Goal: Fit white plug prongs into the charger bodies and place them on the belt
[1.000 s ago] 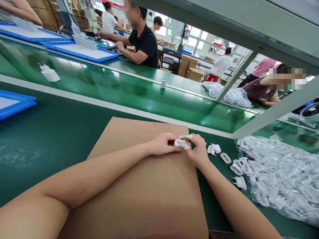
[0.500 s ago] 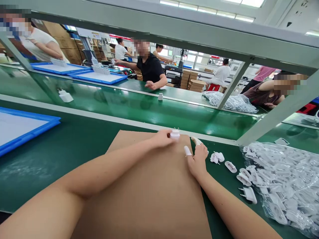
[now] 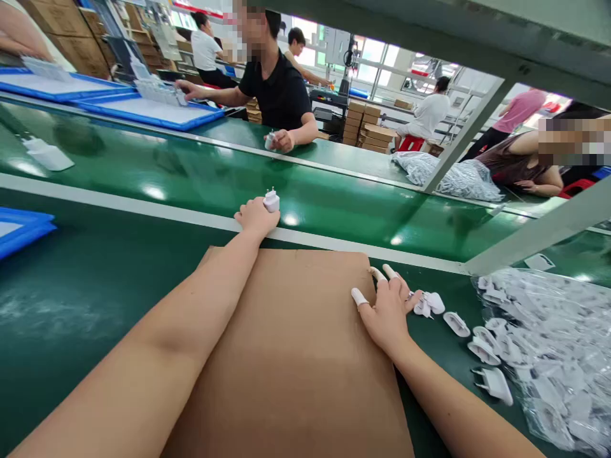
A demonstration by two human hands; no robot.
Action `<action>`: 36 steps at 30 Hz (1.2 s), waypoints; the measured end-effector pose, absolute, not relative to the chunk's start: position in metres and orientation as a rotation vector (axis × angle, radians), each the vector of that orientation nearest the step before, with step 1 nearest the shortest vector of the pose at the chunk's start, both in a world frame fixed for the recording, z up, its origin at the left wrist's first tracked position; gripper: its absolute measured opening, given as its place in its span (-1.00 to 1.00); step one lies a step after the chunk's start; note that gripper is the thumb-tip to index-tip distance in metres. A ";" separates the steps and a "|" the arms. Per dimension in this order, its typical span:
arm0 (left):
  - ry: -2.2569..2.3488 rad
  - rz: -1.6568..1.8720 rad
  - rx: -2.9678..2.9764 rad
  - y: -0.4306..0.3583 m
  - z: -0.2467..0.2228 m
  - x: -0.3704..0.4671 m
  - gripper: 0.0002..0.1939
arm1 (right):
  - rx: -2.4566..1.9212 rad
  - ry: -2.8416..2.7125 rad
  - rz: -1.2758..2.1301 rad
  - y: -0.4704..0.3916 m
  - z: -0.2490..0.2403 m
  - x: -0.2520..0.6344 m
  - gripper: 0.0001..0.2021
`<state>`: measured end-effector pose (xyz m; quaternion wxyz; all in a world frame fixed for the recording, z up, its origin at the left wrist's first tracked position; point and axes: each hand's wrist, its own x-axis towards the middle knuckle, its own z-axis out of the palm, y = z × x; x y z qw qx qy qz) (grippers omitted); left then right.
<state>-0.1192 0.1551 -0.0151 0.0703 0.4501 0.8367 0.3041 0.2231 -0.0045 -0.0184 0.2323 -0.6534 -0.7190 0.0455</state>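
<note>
My left hand point(image 3: 258, 217) reaches over the far edge of the cardboard sheet point(image 3: 300, 331) to the green conveyor belt point(image 3: 334, 216). Its fingers are closed on a white plug adapter point(image 3: 272, 201), whose two pins point up. At the right edge of the cardboard, my right hand point(image 3: 389, 308) is open with its fingers spread. White finger cots cover its thumb and two fingertips. Just right of that hand lie several white plug pieces point(image 3: 457, 324) with pins, loose on the green table.
A clear bag of white plug parts point(image 3: 548, 356) lies at the right. Another white adapter point(image 3: 48, 152) sits on the belt at the left. A blue-rimmed tray point(image 3: 28, 232) is at the left edge. Across the belt, a person in black point(image 3: 277, 89) handles small parts. A metal post point(image 3: 539, 226) slants at right.
My left hand has carried the adapter left and forward, from above the cardboard to the belt. The adapter that stood by the person in black is now in that person's hand.
</note>
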 end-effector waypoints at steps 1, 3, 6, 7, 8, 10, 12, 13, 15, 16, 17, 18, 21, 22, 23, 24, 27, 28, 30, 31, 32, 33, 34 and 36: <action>2.543 0.964 1.299 0.155 -0.014 -0.116 -0.32 | -1.822 -1.982 0.122 -0.005 -0.017 0.223 -0.49; 2.596 1.162 1.249 0.152 -0.009 -0.110 -0.09 | -1.826 -1.994 0.114 -0.005 -0.014 0.223 -0.48; 2.471 1.541 1.540 0.142 0.002 -0.100 -0.16 | -1.749 -2.000 0.124 -0.005 -0.015 0.225 -0.49; 2.335 1.601 1.723 0.138 0.006 -0.096 -0.28 | -1.714 -2.000 0.133 -0.004 -0.016 0.226 -0.51; 2.172 1.604 1.903 0.135 0.009 -0.091 -0.41 | -1.677 -2.000 0.145 -0.003 -0.017 0.227 -0.53; 1.861 1.480 2.168 0.129 0.010 -0.078 -0.59 | -1.589 -2.003 0.180 -0.001 -0.018 0.229 -0.57; 1.651 1.238 2.312 0.125 0.006 -0.064 -0.60 | -1.485 -2.010 0.230 0.001 -0.019 0.230 -0.58; 1.582 1.079 2.364 0.124 0.003 -0.057 -0.56 | -1.439 -2.016 0.256 0.001 -0.019 0.231 -0.58; 1.500 0.763 2.435 0.124 -0.005 -0.048 -0.47 | -1.373 -2.043 0.290 0.001 -0.018 0.232 -0.58; 1.488 0.646 2.450 0.124 -0.008 -0.047 -0.44 | -1.351 -2.064 0.296 0.000 -0.017 0.232 -0.59; 1.494 0.579 2.452 0.125 -0.011 -0.047 -0.43 | -1.337 -2.089 0.294 -0.001 -0.016 0.231 -0.61; 1.515 0.562 2.442 0.126 -0.013 -0.049 -0.43 | -1.326 -2.115 0.289 -0.002 -0.015 0.231 -0.63; 1.567 0.610 2.393 0.130 -0.017 -0.057 -0.43 | -1.306 -2.184 0.258 -0.005 -0.012 0.229 -0.68; 1.581 0.622 2.380 0.131 -0.017 -0.059 -0.43 | -1.303 -2.200 0.246 -0.005 -0.011 0.229 -0.69; 1.594 0.631 2.369 0.131 -0.018 -0.061 -0.42 | -1.300 -2.210 0.236 -0.006 -0.011 0.228 -0.70; 1.605 0.639 2.362 0.132 -0.018 -0.061 -0.42 | -1.296 -2.216 0.229 -0.006 -0.010 0.228 -0.70; 1.624 0.663 2.344 0.133 -0.020 -0.061 -0.37 | -1.287 -2.219 0.236 -0.007 -0.009 0.228 -0.70; 1.627 0.665 2.337 0.133 -0.021 -0.061 -0.35 | -1.288 -2.219 0.245 -0.007 -0.009 0.228 -0.70; 1.635 0.660 2.322 0.133 -0.021 -0.060 -0.30 | -1.294 -2.219 0.267 -0.007 -0.008 0.227 -0.70; 1.639 0.653 2.315 0.133 -0.021 -0.060 -0.29 | -1.299 -2.217 0.278 -0.007 -0.008 0.227 -0.70; 1.646 0.645 2.310 0.133 -0.020 -0.060 -0.29 | -1.305 -2.214 0.287 -0.007 -0.008 0.227 -0.70; 1.654 0.634 2.306 0.132 -0.020 -0.060 -0.30 | -1.309 -2.211 0.292 -0.007 -0.008 0.227 -0.70; 1.664 0.621 2.304 0.132 -0.019 -0.059 -0.31 | -1.312 -2.209 0.293 -0.007 -0.008 0.227 -0.70; 1.684 0.599 2.298 0.131 -0.018 -0.059 -0.31 | -1.312 -2.209 0.290 -0.007 -0.007 0.227 -0.70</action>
